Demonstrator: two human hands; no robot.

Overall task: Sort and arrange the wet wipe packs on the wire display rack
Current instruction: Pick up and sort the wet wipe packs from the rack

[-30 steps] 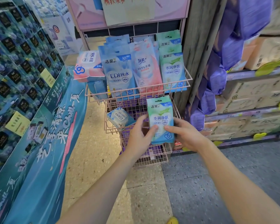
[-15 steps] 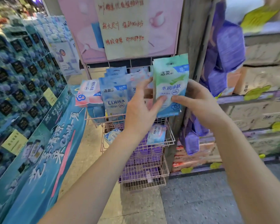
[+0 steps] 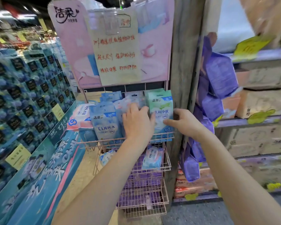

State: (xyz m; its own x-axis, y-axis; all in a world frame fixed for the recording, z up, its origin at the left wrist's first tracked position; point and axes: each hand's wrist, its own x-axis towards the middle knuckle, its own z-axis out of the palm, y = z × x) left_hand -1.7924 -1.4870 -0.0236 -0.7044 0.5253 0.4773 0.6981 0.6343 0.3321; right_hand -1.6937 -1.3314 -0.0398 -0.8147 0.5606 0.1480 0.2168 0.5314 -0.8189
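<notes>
Green wet wipe pack (image 3: 161, 111) upright, top wire basket (image 3: 102, 141) right end; R hand (image 3: 183, 122) pinches right edge, L hand (image 3: 137, 123) straight-fingered on left.

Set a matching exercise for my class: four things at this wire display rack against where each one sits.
Things
1 green wet wipe pack
2 blue EDI pack
3 purple packs
4 handwritten sign

Places
A lower baskets
B top basket, right end
C above the top basket
D top basket, left half

Pairs: 1-B, 2-D, 3-A, 4-C
</notes>
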